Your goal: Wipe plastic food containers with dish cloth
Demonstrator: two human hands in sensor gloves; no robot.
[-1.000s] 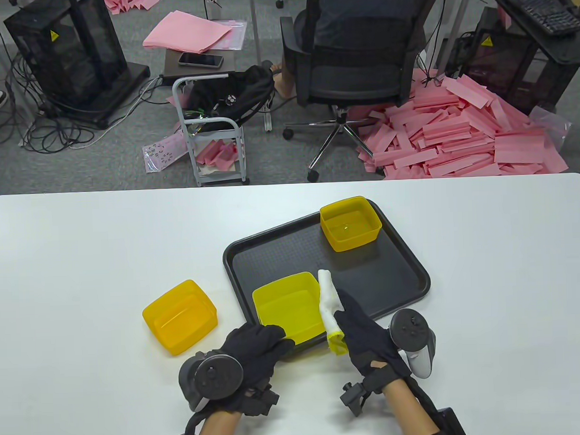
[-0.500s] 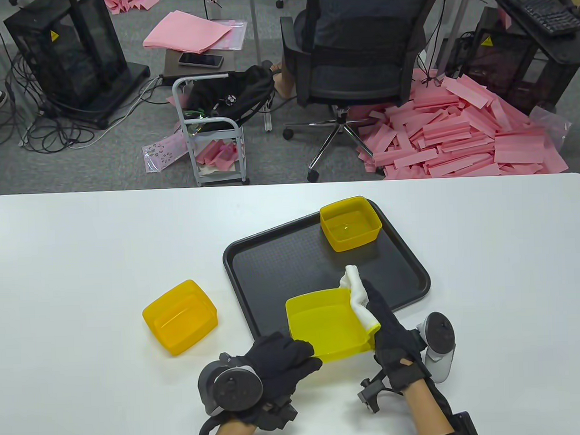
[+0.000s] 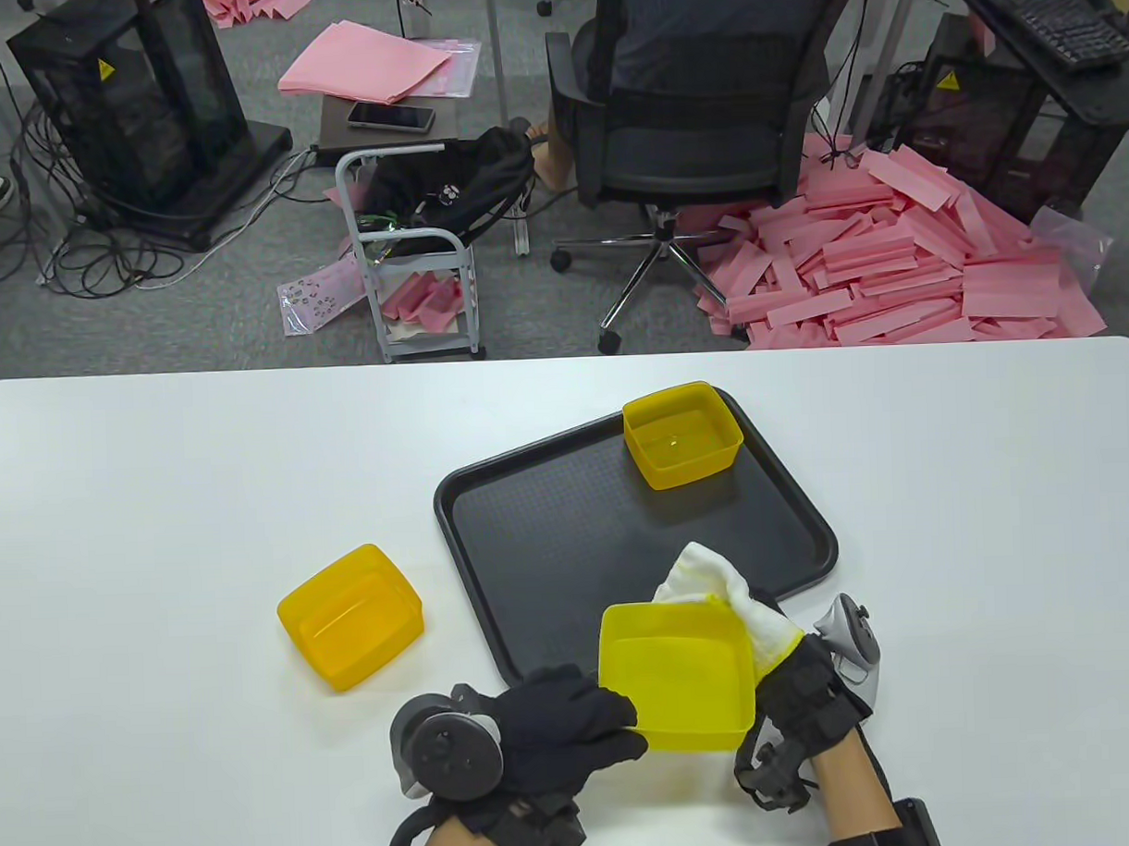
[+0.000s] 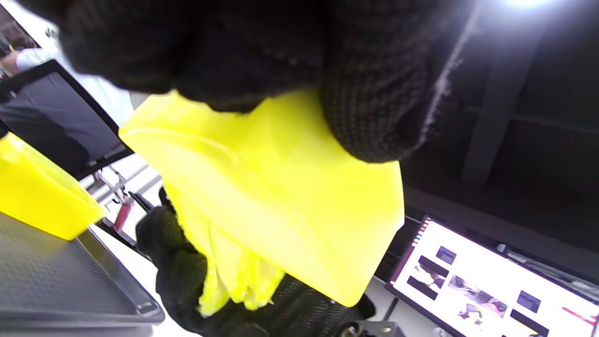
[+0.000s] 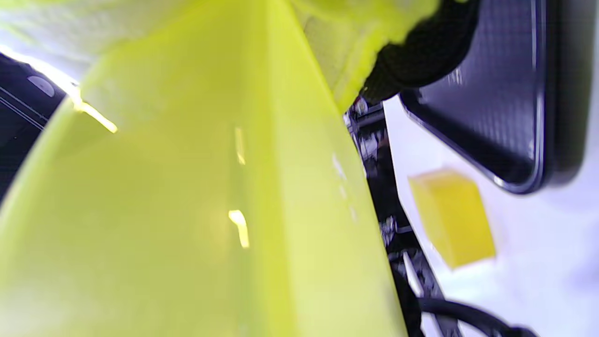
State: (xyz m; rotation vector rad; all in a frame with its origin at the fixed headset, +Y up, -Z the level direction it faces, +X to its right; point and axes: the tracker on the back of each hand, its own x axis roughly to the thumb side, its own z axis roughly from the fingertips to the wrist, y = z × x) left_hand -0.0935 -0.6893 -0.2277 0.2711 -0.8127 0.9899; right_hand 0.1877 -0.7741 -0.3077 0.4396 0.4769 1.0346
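Lifted over the near edge of the black plastic tray [image 3: 550, 525]: square yellow plastic container [image 3: 677, 673], gripped at its left rim by left hand [image 3: 561, 728]. Against its right wall, white dish cloth [image 3: 733, 602], clutched in right hand [image 3: 800, 688]. Two more yellow containers: one on the tray's far corner [image 3: 681, 435], one on the white desk [image 3: 160, 511] to the left [image 3: 350, 616].

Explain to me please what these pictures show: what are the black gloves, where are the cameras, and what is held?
A person wears sensor gloves with a tracker strapped on each. One camera looks down at the white table; two sit on the wrists. The left hand grips a lifted yellow container. The right hand holds a white dish cloth against its far side. A black tray carries a second container; a third container stands on the table beside the tray.
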